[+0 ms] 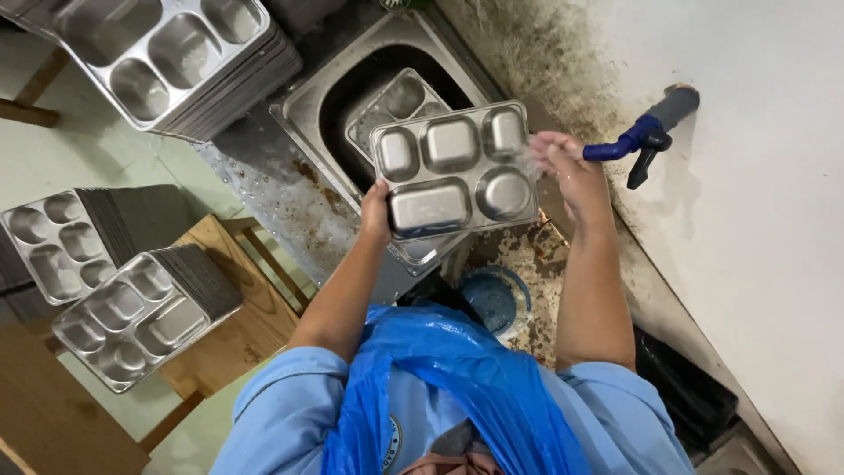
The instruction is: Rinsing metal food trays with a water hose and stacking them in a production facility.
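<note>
Steel five-compartment tray [454, 167], held over the sink [303, 123], gripped at its near-left rim by the left hand [376, 211]. Right hand [563, 167] open, fingers loose at the far edge under the blue tap [637, 136]. Likely light, stiff, wet-slippery; best held by the rim.

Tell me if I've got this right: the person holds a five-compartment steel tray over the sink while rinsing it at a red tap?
Nearly. The tap is blue, not red, as the head view shows. The left hand holds the five-compartment steel tray over the sink.
</note>
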